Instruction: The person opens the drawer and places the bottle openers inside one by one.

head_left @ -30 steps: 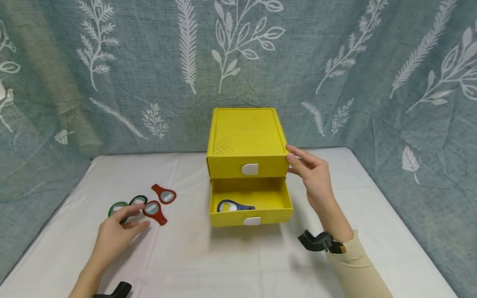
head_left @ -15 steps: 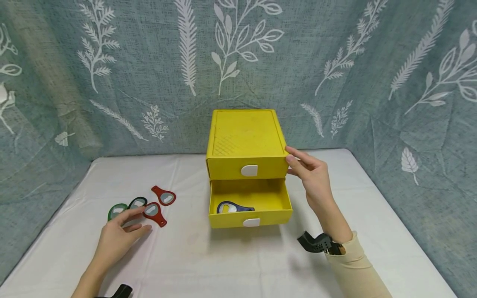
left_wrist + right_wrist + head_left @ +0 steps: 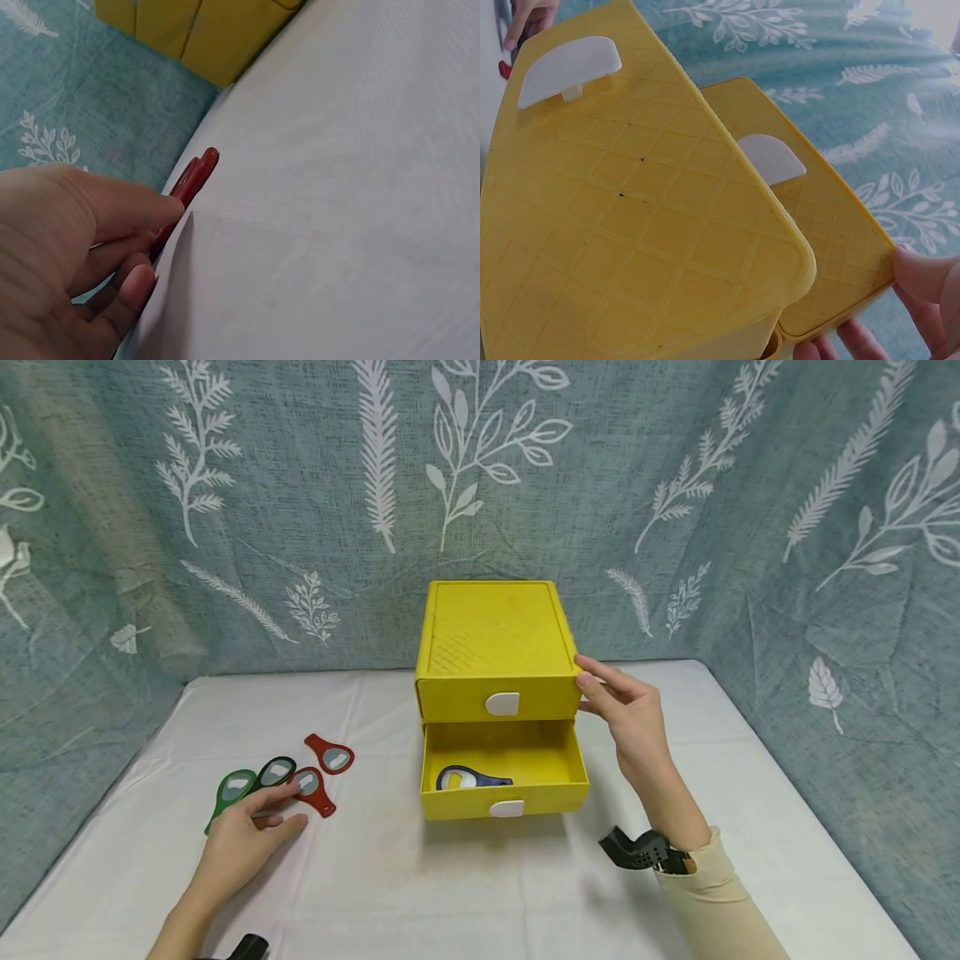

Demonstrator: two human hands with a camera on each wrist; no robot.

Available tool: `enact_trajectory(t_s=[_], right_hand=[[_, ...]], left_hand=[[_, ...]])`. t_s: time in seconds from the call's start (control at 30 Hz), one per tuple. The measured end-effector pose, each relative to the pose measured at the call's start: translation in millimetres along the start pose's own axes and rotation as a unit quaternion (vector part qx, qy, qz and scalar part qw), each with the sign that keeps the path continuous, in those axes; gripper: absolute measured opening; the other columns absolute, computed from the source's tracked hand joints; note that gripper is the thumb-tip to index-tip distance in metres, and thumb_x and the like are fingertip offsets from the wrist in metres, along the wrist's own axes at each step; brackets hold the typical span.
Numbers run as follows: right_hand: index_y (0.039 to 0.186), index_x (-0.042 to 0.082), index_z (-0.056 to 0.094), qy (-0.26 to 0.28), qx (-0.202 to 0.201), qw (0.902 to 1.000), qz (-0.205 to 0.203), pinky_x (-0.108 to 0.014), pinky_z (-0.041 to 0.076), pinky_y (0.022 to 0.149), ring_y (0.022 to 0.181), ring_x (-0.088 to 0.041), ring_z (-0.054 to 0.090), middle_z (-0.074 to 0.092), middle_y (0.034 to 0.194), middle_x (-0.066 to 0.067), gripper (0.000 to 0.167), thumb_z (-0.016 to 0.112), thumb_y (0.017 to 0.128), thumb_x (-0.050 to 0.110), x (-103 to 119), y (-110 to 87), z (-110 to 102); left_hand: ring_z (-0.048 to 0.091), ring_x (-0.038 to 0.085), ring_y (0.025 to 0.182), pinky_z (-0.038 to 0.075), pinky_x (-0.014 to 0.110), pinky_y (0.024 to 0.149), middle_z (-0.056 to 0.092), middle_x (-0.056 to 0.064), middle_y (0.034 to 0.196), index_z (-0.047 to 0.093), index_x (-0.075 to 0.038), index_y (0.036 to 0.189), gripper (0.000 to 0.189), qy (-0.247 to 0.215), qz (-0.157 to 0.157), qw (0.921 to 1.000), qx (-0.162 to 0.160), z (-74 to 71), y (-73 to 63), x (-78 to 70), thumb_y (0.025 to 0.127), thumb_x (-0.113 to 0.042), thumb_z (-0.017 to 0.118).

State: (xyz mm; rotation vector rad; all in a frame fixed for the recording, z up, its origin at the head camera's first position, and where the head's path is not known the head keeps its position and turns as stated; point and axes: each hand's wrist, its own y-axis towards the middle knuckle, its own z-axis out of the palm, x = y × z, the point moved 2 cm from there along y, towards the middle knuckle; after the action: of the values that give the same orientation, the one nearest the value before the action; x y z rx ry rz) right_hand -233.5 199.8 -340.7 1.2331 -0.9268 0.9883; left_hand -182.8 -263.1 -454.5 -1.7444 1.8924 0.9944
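Observation:
In the head view my left hand [image 3: 243, 839] is low over the bottle openers at the left. Its index fingertip touches the ring of the nearer red bottle opener [image 3: 313, 793]; the thumb is held apart from it. A black bottle opener [image 3: 277, 770] and a green bottle opener [image 3: 234, 787] lie beside the fingers, the black one's handle hidden. Another red bottle opener [image 3: 335, 760] lies farther back. My right hand [image 3: 633, 718] rests its fingertips and thumb against the right front corner of the yellow drawer cabinet [image 3: 498, 631]. The pulled-out lower drawer [image 3: 555, 799] contains a blue bottle opener [image 3: 483, 778].
White cloth covers the table [image 3: 360, 893]. A teal leaf-patterned curtain [image 3: 300, 485] hangs behind and at both sides. In the right wrist view, the lower drawer's front [image 3: 652, 202] stands forward of the upper drawer's front [image 3: 832, 247].
My left hand shifts slightly right, its index fingertip moving onto the red bottle opener's ring. More of the green and black bottle openers shows now. My right hand stays at the cabinet's corner.

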Motion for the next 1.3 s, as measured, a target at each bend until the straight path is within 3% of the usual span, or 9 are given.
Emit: enact_trajectory(t_s=[0.2,0.5,0.73,0.97,1.3], right_hand=[[0.129,0.005,0.066,-0.001,0.002,1.0,0.0,-0.041,0.055,0.083,0.098,-0.023,0.064,0.064,0.122,-0.009,0.038,0.07,0.094,0.018,1.2,0.0,0.6],[0.129,0.005,0.065,-0.004,-0.001,1.0,0.002,-0.042,0.054,0.084,0.097,-0.022,0.064,0.064,0.122,-0.009,0.038,0.07,0.094,0.018,1.5,-0.8,0.5],[0.129,0.005,0.065,-0.006,0.0,1.0,-0.001,-0.041,0.054,0.083,0.099,-0.023,0.064,0.064,0.123,-0.01,0.038,0.07,0.094,0.019,1.6,-0.8,0.8],[0.129,0.006,0.065,-0.007,0.004,1.0,-0.001,-0.037,0.055,0.082,0.1,-0.024,0.064,0.063,0.125,-0.01,0.038,0.069,0.094,0.019,2.4,-0.4,1.6],[0.129,0.005,0.066,-0.004,0.001,1.0,0.001,-0.037,0.055,0.081,0.098,-0.023,0.064,0.064,0.123,-0.01,0.038,0.07,0.094,0.019,2.2,-1.0,1.2]], left_hand=[[0.061,0.008,0.076,0.046,0.015,0.064,0.07,0.009,0.1,0.072,-0.007,0.113,0.035,0.03,-0.008,0.9995,-0.007,-1.1,-0.4,2.1,0.081,-0.018,0.083],[0.055,0.008,0.068,0.043,0.019,0.059,0.065,-0.003,0.079,0.073,-0.012,0.092,0.02,0.016,-0.001,0.9999,-0.005,-1.6,-1.6,4.3,0.077,-0.015,0.085],[0.056,0.008,0.067,0.043,0.018,0.058,0.065,0.001,0.082,0.07,-0.008,0.105,0.033,0.01,-0.002,0.9999,-0.009,-1.4,-1.5,5.4,0.076,-0.012,0.086],[0.055,0.008,0.067,0.043,0.019,0.059,0.063,0.002,0.081,0.066,-0.003,0.119,0.049,0.014,-0.029,0.9995,0.0,-1.5,-0.4,5.2,0.077,-0.017,0.086],[0.055,0.01,0.067,0.043,0.024,0.057,0.063,0.008,0.094,0.063,-0.002,0.125,0.055,0.04,-0.033,0.9987,0.002,-0.5,0.0,4.8,0.078,-0.018,0.085]])
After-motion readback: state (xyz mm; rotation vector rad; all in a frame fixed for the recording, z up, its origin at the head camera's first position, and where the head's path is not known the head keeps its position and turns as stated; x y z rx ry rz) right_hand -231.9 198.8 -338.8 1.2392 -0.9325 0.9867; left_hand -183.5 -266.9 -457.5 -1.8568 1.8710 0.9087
